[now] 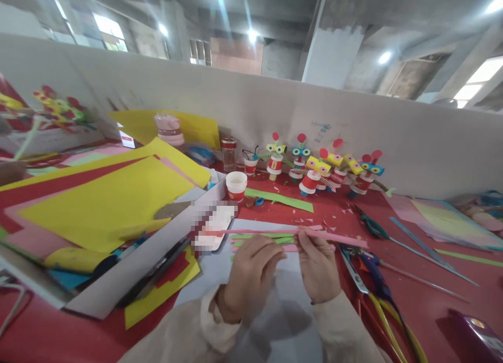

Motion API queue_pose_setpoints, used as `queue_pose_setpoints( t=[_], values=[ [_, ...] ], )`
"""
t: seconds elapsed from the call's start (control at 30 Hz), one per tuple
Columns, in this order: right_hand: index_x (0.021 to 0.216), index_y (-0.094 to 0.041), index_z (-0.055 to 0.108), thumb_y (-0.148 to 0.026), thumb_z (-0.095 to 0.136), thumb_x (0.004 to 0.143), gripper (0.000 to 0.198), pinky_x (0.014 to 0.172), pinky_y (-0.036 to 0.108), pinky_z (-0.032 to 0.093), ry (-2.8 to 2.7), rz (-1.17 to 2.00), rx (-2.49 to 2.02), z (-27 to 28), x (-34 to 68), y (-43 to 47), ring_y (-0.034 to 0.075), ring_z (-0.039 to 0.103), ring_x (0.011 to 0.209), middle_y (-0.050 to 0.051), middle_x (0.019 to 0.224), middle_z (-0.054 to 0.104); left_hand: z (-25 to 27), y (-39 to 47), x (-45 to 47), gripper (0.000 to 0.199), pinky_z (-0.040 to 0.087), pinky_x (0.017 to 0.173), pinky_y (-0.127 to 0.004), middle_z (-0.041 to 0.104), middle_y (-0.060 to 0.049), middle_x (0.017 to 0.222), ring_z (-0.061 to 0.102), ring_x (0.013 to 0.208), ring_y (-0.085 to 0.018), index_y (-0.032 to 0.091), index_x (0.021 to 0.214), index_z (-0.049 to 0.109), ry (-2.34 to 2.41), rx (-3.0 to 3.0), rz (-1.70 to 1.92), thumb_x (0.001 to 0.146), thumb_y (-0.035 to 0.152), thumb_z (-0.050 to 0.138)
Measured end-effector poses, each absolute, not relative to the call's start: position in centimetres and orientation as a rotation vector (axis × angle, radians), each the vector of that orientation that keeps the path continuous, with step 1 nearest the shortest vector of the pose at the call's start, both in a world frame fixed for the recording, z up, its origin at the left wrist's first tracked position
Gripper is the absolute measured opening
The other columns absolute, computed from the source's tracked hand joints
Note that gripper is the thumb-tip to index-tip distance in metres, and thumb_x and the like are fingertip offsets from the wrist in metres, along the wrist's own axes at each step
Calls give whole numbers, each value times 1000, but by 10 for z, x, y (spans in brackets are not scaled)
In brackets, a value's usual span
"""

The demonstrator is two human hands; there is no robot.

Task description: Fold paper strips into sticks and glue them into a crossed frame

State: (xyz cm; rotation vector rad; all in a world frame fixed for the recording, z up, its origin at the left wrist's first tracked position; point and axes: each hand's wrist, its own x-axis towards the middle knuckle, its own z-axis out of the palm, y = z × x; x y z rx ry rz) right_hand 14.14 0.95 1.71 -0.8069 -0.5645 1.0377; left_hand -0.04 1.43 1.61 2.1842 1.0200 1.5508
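Observation:
A long pink paper strip (349, 240) is pinched between the thumb and fingers of my right hand (319, 268), stretching out level to both sides. My left hand (253, 271) is just left of it, loosely curved and slightly blurred, with nothing visible in it; its fingertips point towards my right hand. Behind my hands, several green paper strips (288, 240) and pink ones lie side by side on a white sheet (291, 287). To the left of them lies a phone (216, 229), its screen partly blurred out.
Cup figures (275, 164) with paper eyes stand along the back wall. A white cup (236, 185) stands before a jar (228, 154). Scissors (356, 271), a glue gun (375, 274) and pliers (371, 224) lie right. Yellow sheets (118, 200) cover a box at left.

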Motion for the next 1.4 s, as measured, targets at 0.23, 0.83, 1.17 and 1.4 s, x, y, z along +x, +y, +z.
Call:
queue_pose_setpoints(
  t=[0.23,0.83,1.17,1.4],
  values=[
    [75,-23,74,-24,80,63,13,77,19,52,-538,1299,-679,14,115,5,10,66,79,-1,82,74,22,24,22,18,49,75,-29,72,-6,80,64,76,-18,16,84,72,715,863,1263,72,29,71],
    [69,-22,69,-20,84,56,20,71,20,53,-342,1082,-735,14,150,16,8,64,72,-4,73,69,21,45,-12,17,53,75,-25,68,-1,67,65,69,-12,13,63,66,645,373,1409,58,16,82],
    [80,-23,72,-24,79,65,16,71,20,50,-547,1260,-752,12,126,7,9,62,75,-2,81,70,20,37,-2,20,52,72,-22,70,-2,73,64,73,-12,14,70,70,621,502,1297,57,22,84],
    [78,-24,74,-29,76,68,11,80,32,50,-774,1171,-797,8,120,6,17,63,83,1,84,73,17,29,8,14,50,75,-24,70,-3,74,63,74,-13,15,72,72,623,722,1207,63,22,80]
  ],
)
